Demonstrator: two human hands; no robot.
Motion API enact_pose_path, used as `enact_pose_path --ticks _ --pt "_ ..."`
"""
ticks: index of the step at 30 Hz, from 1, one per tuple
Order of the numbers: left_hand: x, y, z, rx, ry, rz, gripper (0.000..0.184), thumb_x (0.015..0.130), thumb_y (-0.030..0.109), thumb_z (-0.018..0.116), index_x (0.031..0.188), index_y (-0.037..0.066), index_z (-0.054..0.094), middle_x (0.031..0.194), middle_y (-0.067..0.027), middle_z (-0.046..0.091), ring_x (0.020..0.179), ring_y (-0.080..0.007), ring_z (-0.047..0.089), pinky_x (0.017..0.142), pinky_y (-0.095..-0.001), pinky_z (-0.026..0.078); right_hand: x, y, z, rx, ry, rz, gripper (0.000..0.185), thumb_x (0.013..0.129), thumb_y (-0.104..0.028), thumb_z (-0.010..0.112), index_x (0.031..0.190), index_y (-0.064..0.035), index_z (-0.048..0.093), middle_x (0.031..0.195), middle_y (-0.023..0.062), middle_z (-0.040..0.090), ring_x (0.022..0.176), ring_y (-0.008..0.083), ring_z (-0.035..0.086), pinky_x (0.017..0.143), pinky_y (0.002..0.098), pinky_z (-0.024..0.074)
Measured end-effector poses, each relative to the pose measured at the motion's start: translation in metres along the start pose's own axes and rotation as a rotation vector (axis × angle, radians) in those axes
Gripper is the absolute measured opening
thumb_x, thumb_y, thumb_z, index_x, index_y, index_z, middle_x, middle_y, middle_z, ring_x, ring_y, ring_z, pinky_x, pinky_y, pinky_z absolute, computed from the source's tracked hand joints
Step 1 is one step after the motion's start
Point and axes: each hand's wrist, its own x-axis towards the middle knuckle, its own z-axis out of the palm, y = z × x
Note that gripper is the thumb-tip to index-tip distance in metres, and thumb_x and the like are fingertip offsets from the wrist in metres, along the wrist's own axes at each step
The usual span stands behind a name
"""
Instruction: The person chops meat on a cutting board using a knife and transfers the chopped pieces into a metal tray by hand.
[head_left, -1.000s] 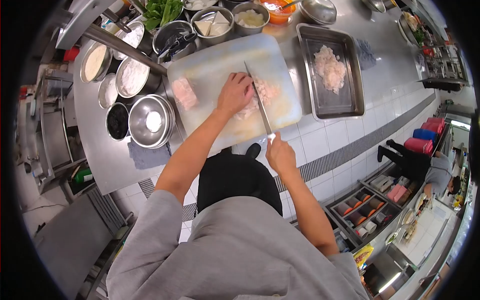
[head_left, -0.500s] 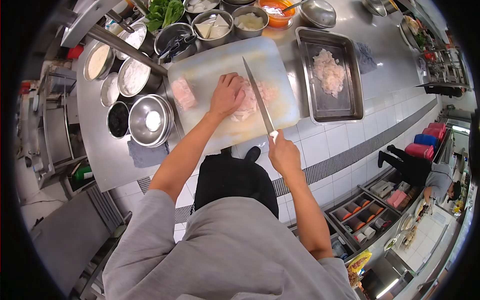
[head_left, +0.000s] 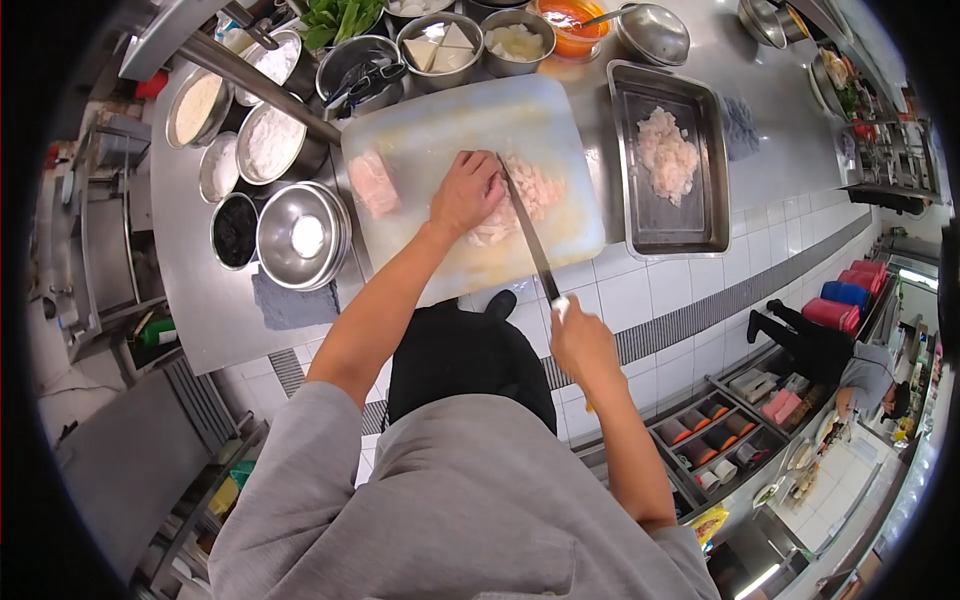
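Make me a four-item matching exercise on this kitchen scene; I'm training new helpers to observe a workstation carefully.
Things
1. Knife
2. Pink block of flesh
3. Rectangular metal tray
4. Leafy greens

Places, colours or states
A. Holds a heap of pale pieces
B. Bright green, at the top edge of the picture
C. Lies near the left edge of the cutting board, apart from the left hand
D. Handle gripped in the right hand

Right pairs: 1-D, 2-C, 3-A, 4-B
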Motion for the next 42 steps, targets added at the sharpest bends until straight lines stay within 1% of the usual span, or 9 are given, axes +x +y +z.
enact_pose_path --ticks 10,15,17,18,20,23,35,37,42 --pt "0.003 -0.001 0.002 0.012 0.002 0.007 0.015 0.078 0.006 0.065 0.093 0.003 0.061 0.098 -0.0126 0.062 0.094 -0.0356 0.057 0.084 -0.0432 0.050 0.003 0.014 0.029 0.014 -0.021 0.061 0.036 0.100 -0.025 0.051 0.117 0.0064 0.052 0.077 0.0287 0.068 0.075 0.0466 0.069 0.070 0.0540 0.0555" --pt "-0.013 0.008 -0.007 0.004 -0.012 -0.033 0.016 0.080 0.007 0.063 0.096 0.004 0.061 0.101 -0.0127 0.061 0.095 -0.0358 0.057 0.084 -0.0428 0.050 0.035 0.006 0.039 0.047 0.129 -0.025 0.032 0.100 -0.024 0.051 0.115 0.0046 0.053 0.075 0.0272 0.068 0.071 0.0462 0.068 0.066 0.0542 0.0543" --pt "-0.009 0.012 -0.019 -0.278 -0.042 -0.356 0.019 0.081 0.008 0.063 0.099 0.004 0.061 0.103 -0.0126 0.062 0.096 -0.0357 0.057 0.084 -0.0427 0.051 0.036 0.000 0.015 0.029 0.126 -0.029 0.032 0.100 -0.024 0.051 0.114 0.0043 0.053 0.074 0.0271 0.068 0.071 0.0462 0.068 0.066 0.0543 0.0542" --pt "-0.012 0.011 -0.021 -0.276 -0.046 -0.361 0.019 0.081 0.008 0.063 0.099 0.004 0.061 0.103 -0.0126 0.062 0.096 -0.0357 0.057 0.084 -0.0427 0.051 0.031 -0.002 0.007 0.010 0.102 -0.028 0.031 0.100 -0.024 0.051 0.114 0.0040 0.053 0.074 0.0269 0.067 0.071 0.0461 0.068 0.066 0.0544 0.0541" --pt "-0.009 0.004 -0.023 -0.110 0.080 -0.163 0.019 0.081 0.007 0.064 0.099 0.004 0.062 0.104 -0.0121 0.062 0.097 -0.0350 0.057 0.083 -0.0420 0.051 0.014 -0.005 -0.004 0.047 0.108 -0.033 0.029 0.100 -0.024 0.051 0.112 0.0029 0.053 0.073 0.0269 0.067 0.071 0.0457 0.068 0.066 0.0545 0.0542" --pt "-0.003 -0.007 -0.014 -0.014 -0.018 0.060 0.019 0.082 0.007 0.065 0.100 0.003 0.063 0.106 -0.0122 0.063 0.094 -0.0339 0.058 0.082 -0.0419 0.051 0.001 -0.011 -0.008 -0.002 0.042 -0.021 0.028 0.100 -0.023 0.051 0.111 0.0025 0.053 0.073 0.0266 0.067 0.070 0.0456 0.068 0.065 0.0544 0.0542" --pt "-0.004 -0.009 -0.006 0.012 -0.038 0.037 0.017 0.078 0.008 0.069 0.093 0.004 0.061 0.098 -0.0116 0.062 0.093 -0.0343 0.057 0.083 -0.0425 0.051 0.003 -0.010 0.009 -0.011 -0.069 0.062 0.028 0.100 -0.024 0.050 0.108 0.0026 0.054 0.079 0.0276 0.068 0.079 0.0465 0.068 0.072 0.0540 0.0548" --pt "-0.004 -0.008 -0.005 0.010 -0.041 0.031 0.017 0.078 0.008 0.069 0.092 0.004 0.061 0.097 -0.0117 0.062 0.092 -0.0342 0.057 0.082 -0.0427 0.051 0.036 -0.015 0.027 0.076 0.025 0.007 0.029 0.100 -0.025 0.051 0.108 0.0024 0.054 0.080 0.0279 0.068 0.080 0.0468 0.068 0.074 0.0551 0.0544" --pt "-0.002 -0.006 -0.005 0.044 -0.013 0.006 0.017 0.078 0.008 0.068 0.092 0.004 0.059 0.095 -0.0118 0.061 0.091 -0.0341 0.057 0.081 -0.0431 0.051 0.005 -0.006 0.020 0.029 -0.012 0.049 0.028 0.100 -0.025 0.051 0.108 0.0022 0.053 0.080 0.0285 0.068 0.077 0.0468 0.068 0.069 0.0549 0.0547"
